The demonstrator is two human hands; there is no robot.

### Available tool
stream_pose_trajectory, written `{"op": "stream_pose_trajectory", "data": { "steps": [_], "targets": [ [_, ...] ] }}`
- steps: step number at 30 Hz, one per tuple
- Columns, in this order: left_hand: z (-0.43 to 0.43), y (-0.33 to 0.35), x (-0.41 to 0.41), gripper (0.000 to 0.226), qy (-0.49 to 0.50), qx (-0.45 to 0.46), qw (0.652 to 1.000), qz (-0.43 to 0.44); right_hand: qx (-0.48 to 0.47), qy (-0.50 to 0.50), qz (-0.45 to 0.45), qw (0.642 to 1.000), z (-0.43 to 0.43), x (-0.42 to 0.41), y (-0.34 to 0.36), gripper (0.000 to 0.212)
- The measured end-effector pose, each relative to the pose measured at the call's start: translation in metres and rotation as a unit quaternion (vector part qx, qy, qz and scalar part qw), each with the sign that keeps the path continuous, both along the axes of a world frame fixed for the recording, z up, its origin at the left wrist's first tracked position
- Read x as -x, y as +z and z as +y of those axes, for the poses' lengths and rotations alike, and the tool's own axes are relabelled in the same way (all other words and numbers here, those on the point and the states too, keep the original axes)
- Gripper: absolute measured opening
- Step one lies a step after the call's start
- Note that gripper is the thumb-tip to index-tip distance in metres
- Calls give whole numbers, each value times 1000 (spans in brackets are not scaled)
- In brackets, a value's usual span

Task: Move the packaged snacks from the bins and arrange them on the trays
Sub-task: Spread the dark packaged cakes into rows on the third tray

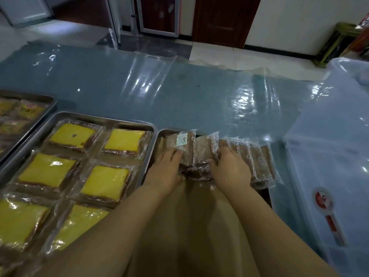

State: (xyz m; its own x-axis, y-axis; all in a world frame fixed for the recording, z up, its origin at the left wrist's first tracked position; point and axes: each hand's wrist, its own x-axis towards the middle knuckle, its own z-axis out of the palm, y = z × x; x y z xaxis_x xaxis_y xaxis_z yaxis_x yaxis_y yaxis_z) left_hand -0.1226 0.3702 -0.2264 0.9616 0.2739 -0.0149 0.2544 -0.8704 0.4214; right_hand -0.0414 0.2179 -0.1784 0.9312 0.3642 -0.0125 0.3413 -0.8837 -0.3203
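A steel tray lined with brown paper lies in front of me. Along its far edge stands a row of brown packaged snacks, set on edge in clear wrappers. My left hand rests with straight fingers against the leftmost brown packs. My right hand curls its fingers round packs in the middle of the row. To the left, another steel tray holds several yellow cake slices in clear wrappers, laid flat in two columns.
A third tray with yellow-wrapped snacks sits at the far left. The table is covered with shiny clear film. A pale translucent bin with a red label stands at the right. Doors and floor lie beyond.
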Motion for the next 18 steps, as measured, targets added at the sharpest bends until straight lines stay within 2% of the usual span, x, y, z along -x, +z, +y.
{"op": "stream_pose_trajectory", "data": {
  "steps": [6, 10, 13, 18],
  "targets": [
    [-1, 9, 6, 54, 24, 59, 997, -37, -40, -18, 11, 999, -5, 3, 1, 8],
    [-3, 25, 38, 38, 19, 113, 986, -118, -148, -60, 45, 986, -10, 12, 7, 4],
    [-6, 35, 66, 31, 52, 159, 971, -169, -245, -87, 40, 965, -18, 26, 11, 7],
    [-5, 38, 110, 27, 143, 339, 914, -172, -425, -108, 69, 896, -43, 62, 22, 14]
  ]
}}
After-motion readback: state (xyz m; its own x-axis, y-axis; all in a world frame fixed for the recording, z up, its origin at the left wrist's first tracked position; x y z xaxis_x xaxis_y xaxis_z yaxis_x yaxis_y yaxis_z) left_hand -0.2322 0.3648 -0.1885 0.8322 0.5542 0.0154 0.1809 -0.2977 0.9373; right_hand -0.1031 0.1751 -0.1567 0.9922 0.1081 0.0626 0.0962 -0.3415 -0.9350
